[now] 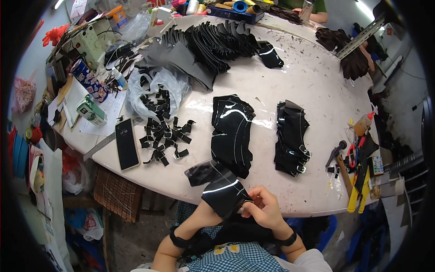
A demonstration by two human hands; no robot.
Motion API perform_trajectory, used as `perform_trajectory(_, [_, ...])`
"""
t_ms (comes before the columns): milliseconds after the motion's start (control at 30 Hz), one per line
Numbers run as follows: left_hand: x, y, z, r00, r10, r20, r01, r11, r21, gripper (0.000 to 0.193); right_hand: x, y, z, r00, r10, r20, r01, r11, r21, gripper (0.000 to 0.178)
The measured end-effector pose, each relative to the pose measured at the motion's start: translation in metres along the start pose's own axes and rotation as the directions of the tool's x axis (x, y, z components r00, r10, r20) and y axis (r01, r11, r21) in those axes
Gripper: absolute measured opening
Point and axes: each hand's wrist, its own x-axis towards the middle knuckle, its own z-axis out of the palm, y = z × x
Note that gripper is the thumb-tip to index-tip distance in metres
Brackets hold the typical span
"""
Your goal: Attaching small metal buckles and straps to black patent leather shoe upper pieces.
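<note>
At the table's near edge I hold a glossy black leather piece [222, 195] with a bright light streak across it. My left hand [209, 215] grips it from below, and its fingers are mostly hidden behind the leather. The thumb and fingers of my right hand [266, 209] pinch the right-hand corner; whether a small part sits between them is hidden. Just beyond lies a stack of similar black leather pieces [232, 136]. To its right is another black stack [290, 136], with metal buckles [302, 158] at its near end. Small black buckle straps [165, 138] lie scattered to the left.
A phone [127, 144] lies by the left edge, near a plastic bag [136, 93] of straps. A long row of black pieces [213, 43] spans the back. On the right are a hammer [336, 153] and yellow-handled tool [358, 195]. Another person's arm [319, 17] shows far right.
</note>
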Motion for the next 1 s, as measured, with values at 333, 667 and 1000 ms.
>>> perform_trajectory(333, [0.001, 0.009, -0.006, 0.968, -0.231, -0.096, 0.209, 0.958, -0.197, 0.015, 0.006, 0.001, -0.001, 0.928, -0.372, 0.035, 0.318, 0.738, -0.594, 0.018])
perform_trajectory(667, [0.0, 0.003, -0.005, 0.973, -0.23, -0.021, 0.209, 0.914, -0.348, 0.012, 0.001, 0.0, -0.007, 0.998, 0.027, 0.048, -0.026, 1.0, -0.018, 0.009])
perform_trajectory(1000, [0.001, 0.016, -0.007, 0.942, -0.335, -0.025, 0.309, 0.892, -0.331, 0.016, 0.008, 0.005, -0.014, 0.99, -0.041, 0.133, 0.064, 0.982, -0.177, 0.013])
